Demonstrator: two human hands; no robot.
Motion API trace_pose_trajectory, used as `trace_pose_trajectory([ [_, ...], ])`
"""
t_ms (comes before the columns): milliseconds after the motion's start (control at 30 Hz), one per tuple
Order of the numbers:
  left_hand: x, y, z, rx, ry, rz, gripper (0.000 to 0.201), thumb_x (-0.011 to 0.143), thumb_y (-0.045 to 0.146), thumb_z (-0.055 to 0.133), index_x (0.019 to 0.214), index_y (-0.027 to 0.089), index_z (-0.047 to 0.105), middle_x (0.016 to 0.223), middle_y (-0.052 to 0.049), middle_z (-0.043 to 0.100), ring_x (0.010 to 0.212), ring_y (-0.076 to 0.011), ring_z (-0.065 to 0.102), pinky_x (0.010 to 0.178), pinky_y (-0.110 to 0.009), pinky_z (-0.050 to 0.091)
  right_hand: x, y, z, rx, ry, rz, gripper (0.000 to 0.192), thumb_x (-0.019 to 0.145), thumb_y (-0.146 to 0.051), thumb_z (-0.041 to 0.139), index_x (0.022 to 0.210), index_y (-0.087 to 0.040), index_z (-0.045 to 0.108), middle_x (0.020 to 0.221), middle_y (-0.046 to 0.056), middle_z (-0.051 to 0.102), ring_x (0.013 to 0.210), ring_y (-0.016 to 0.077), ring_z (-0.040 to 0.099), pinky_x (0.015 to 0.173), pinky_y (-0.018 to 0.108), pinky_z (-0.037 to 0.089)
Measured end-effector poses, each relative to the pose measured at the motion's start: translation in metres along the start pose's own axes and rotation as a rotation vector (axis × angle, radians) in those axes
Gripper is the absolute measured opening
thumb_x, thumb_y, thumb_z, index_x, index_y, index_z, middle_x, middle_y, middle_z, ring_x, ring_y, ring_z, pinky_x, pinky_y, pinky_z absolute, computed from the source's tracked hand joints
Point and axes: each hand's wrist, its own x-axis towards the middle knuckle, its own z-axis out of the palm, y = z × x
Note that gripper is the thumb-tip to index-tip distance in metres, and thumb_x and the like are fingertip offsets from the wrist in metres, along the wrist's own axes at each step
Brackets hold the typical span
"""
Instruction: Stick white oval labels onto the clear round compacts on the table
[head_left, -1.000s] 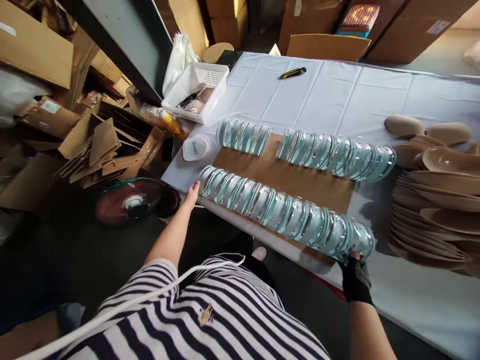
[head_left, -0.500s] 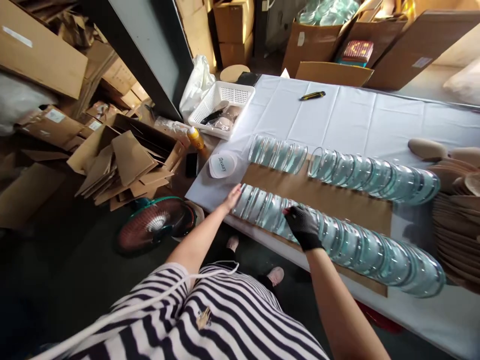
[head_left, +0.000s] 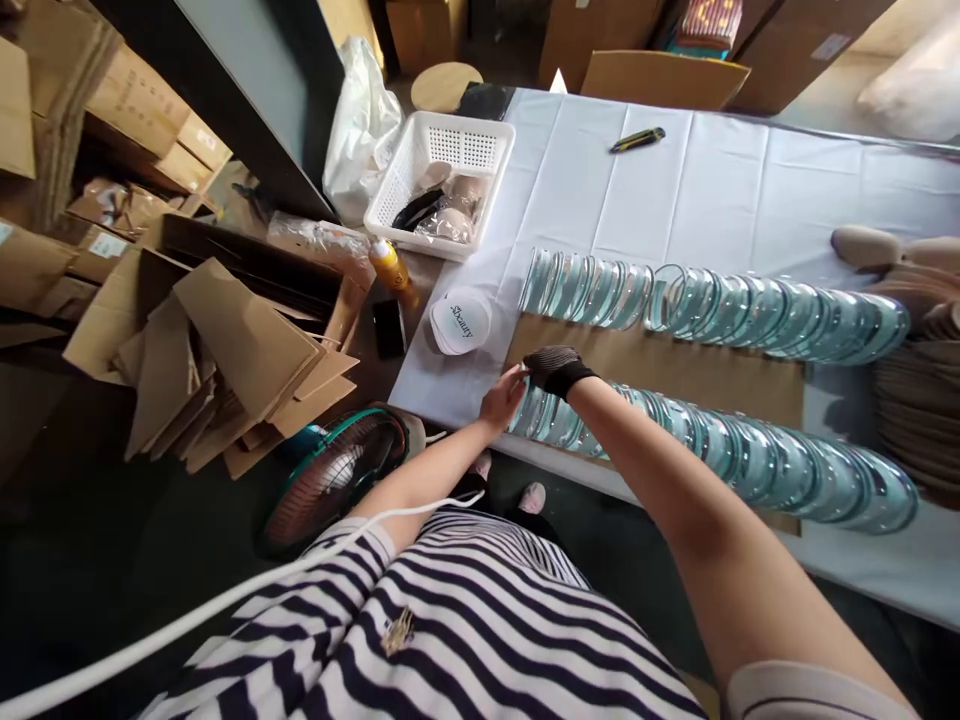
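Two long rows of clear glass lids lie on edge on a brown cardboard sheet (head_left: 675, 365) on the white-clothed table (head_left: 705, 200). My left hand (head_left: 502, 398), bare, rests against the left end of the near row (head_left: 720, 450). My right hand (head_left: 553, 368), in a black glove, reaches across and sits on the same left end, right beside the left hand. Whether either hand grips a lid is not clear. The far row (head_left: 712, 300) lies untouched behind them.
A white basket (head_left: 442, 180), a white cap (head_left: 459, 322) and a yellow bottle (head_left: 390, 268) sit at the table's left end. A yellow-black utility knife (head_left: 637, 139) lies farther back. Wooden plates (head_left: 915, 340) are stacked at right. Cardboard scraps (head_left: 210, 360) and a fan (head_left: 337, 478) are on the floor.
My right hand left the right end of the near row and slid along it to the left end, beside my left hand. The camera view shifted left.
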Motion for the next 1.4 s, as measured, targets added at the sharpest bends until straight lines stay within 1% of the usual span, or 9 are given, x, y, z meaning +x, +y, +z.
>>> trace_pose_trajectory([
  [167,0.002,0.007,0.001,0.047,-0.005,-0.020,0.034,0.099,0.033,0.040,0.126,0.023,0.060,0.143,-0.008,0.055,0.137,-0.0205,0.048,0.115,-0.037,0.040,-0.056,-0.013,0.058,0.196,0.207,0.180,0.034,0.094,-0.034,0.045,0.111,-0.017,0.069,0.104,0.015,0.071,0.096,0.0293,0.067,0.083,0.036,0.049],
  [433,0.004,0.006,0.000,0.063,-0.003,-0.020,0.035,0.100,0.031,0.039,0.128,0.025,0.059,0.139,-0.007,0.058,0.133,-0.0203,0.051,0.114,-0.038,0.042,-0.083,-0.074,0.148,0.266,0.036,0.093,0.038,0.100,-0.028,0.036,0.119,-0.016,0.067,0.112,0.014,0.071,0.101,0.0295,0.066,0.082,0.035,0.049],
  [533,0.004,0.006,0.001,0.084,0.008,-0.021,0.036,0.101,0.032,0.037,0.127,0.024,0.060,0.142,-0.008,0.056,0.134,-0.0202,0.050,0.114,-0.037,0.042,-0.089,-0.064,0.131,0.290,0.053,0.139,0.032,0.097,-0.031,0.045,0.112,-0.019,0.070,0.105,0.011,0.073,0.096,0.0268,0.067,0.078,0.031,0.048],
  [700,0.004,0.017,-0.001,0.237,0.021,0.082,0.037,0.099,0.033,0.042,0.127,0.023,0.063,0.154,-0.010,0.041,0.142,-0.0245,0.041,0.117,-0.042,0.037,-0.086,0.013,0.060,0.283,0.274,0.360,0.040,0.098,-0.035,0.039,0.121,-0.019,0.067,0.112,0.015,0.071,0.102,0.0263,0.066,0.081,0.033,0.047],
  [800,0.006,0.024,0.000,0.348,-0.089,0.212,0.038,0.093,0.039,0.056,0.128,0.027,0.064,0.152,-0.007,0.045,0.146,-0.0275,0.032,0.120,-0.046,0.031,-0.055,0.047,0.026,0.230,0.065,0.328,0.036,0.093,-0.032,0.050,0.118,-0.014,0.069,0.116,0.016,0.069,0.104,0.0260,0.066,0.082,0.031,0.047],
  [900,0.007,0.029,0.003,0.417,-0.182,0.231,0.037,0.088,0.039,0.064,0.124,0.032,0.067,0.140,-0.003,0.056,0.145,-0.0273,0.033,0.121,-0.046,0.031,-0.024,0.050,0.009,0.143,-0.130,0.153,0.034,0.090,-0.023,0.054,0.117,-0.011,0.070,0.115,0.017,0.070,0.102,0.0251,0.066,0.082,0.030,0.047],
  [1033,0.008,0.030,0.003,0.437,-0.173,0.206,0.034,0.089,0.037,0.062,0.122,0.034,0.068,0.136,-0.002,0.059,0.144,-0.0269,0.034,0.120,-0.044,0.032,-0.029,0.034,0.007,0.021,-0.036,0.077,0.031,0.090,-0.023,0.056,0.114,-0.011,0.071,0.115,0.021,0.069,0.109,0.0305,0.064,0.090,0.039,0.048],
  [1233,0.007,0.030,0.003,0.452,-0.171,0.222,0.035,0.089,0.037,0.063,0.122,0.029,0.069,0.133,-0.006,0.060,0.142,-0.0294,0.036,0.119,-0.046,0.033,-0.100,-0.001,0.085,0.179,0.188,0.162,0.036,0.098,-0.029,0.039,0.115,-0.018,0.068,0.107,0.015,0.072,0.097,0.0288,0.069,0.081,0.036,0.050],
  [1400,0.004,0.034,0.000,0.496,-0.166,0.212,0.036,0.090,0.035,0.061,0.125,0.029,0.068,0.134,-0.006,0.060,0.142,-0.0282,0.036,0.118,-0.045,0.035,-0.113,-0.033,0.162,0.337,0.099,0.154,0.038,0.099,-0.029,0.036,0.113,-0.017,0.069,0.111,0.016,0.072,0.101,0.0306,0.067,0.080,0.036,0.050],
])
